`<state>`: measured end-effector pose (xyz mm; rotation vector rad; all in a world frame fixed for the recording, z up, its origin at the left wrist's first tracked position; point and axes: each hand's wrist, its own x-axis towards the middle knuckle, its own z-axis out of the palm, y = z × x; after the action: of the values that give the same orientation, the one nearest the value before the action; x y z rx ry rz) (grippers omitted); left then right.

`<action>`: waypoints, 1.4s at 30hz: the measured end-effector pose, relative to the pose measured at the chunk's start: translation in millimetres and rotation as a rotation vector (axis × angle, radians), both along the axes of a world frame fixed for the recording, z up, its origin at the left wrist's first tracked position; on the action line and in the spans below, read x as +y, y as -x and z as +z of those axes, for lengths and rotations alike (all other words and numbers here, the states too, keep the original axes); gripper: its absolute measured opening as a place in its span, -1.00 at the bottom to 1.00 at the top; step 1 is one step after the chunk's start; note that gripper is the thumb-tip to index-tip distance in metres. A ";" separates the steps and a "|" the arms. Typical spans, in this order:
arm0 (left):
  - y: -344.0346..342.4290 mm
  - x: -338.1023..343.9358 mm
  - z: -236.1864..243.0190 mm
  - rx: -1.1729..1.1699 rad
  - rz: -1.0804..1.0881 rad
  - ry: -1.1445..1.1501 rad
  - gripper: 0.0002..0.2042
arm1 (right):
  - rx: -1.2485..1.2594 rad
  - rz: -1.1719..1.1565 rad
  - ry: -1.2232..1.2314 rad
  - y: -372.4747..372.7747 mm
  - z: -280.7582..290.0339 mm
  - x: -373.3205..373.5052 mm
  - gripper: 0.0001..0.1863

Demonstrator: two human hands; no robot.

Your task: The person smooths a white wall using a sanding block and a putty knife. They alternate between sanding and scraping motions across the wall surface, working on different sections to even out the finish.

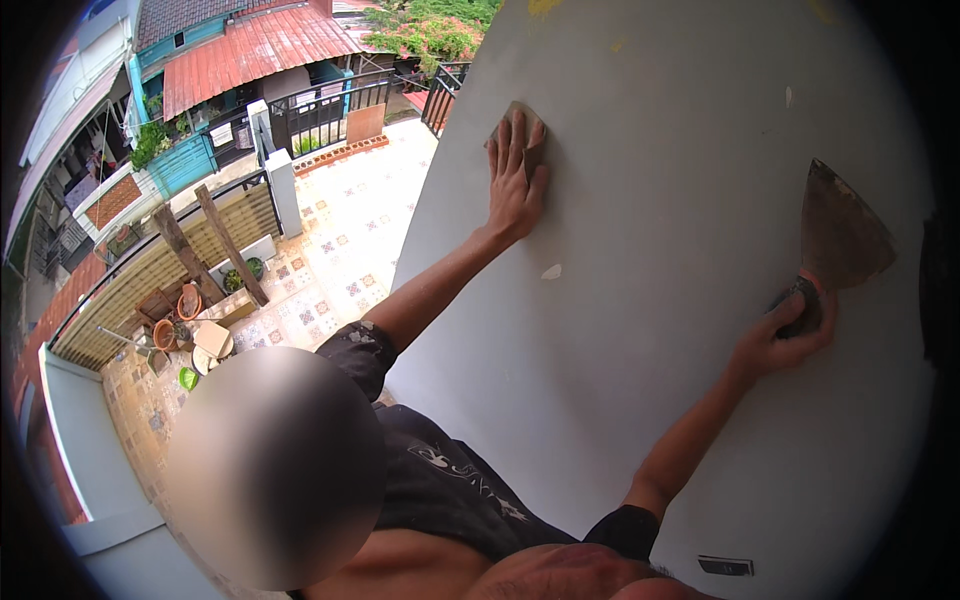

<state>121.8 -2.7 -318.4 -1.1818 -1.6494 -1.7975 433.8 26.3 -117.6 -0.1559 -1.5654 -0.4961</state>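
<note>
My left hand lies against a smooth grey wall at upper centre, fingers spread over a folded brownish piece that looks like sandpaper. It is pinned between hand and wall, its edges showing round the fingers. Further right, my right hand is wrapped round the dark handle of a wide putty knife. The triangular, stained blade points upward, close to the wall; whether it touches cannot be told. A small pale patch marks the wall below my left hand.
Left of the wall's edge lies a patterned tile floor, with dark metal railings beyond it. Wooden posts, clay pots and a green container stand by a yellowish fence. A dark rectangular plate sits low on the wall.
</note>
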 end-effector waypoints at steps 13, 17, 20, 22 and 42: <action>28.8 1.5 10.0 -0.039 0.068 -0.034 -0.42 | -0.398 -0.060 -0.030 94.6 84.5 -8.9 -0.64; 5.4 0.1 -11.3 0.300 0.027 0.046 -0.42 | -0.387 0.128 0.095 94.8 79.1 1.7 -0.66; 46.0 3.3 43.7 0.035 0.050 -0.190 -0.44 | -0.345 0.258 0.105 92.2 77.2 5.7 -0.66; 74.5 8.9 68.4 -0.090 0.053 -0.130 -0.45 | -0.350 0.215 0.082 90.7 77.2 5.7 -0.62; 68.2 3.3 165.7 0.235 -0.024 -0.179 -0.50 | -0.029 0.118 -0.109 69.8 98.4 17.3 -0.69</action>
<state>53.5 0.5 -152.7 -1.2814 -1.3196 -1.7060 364.1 43.6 -19.2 0.0268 -1.5620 -0.4916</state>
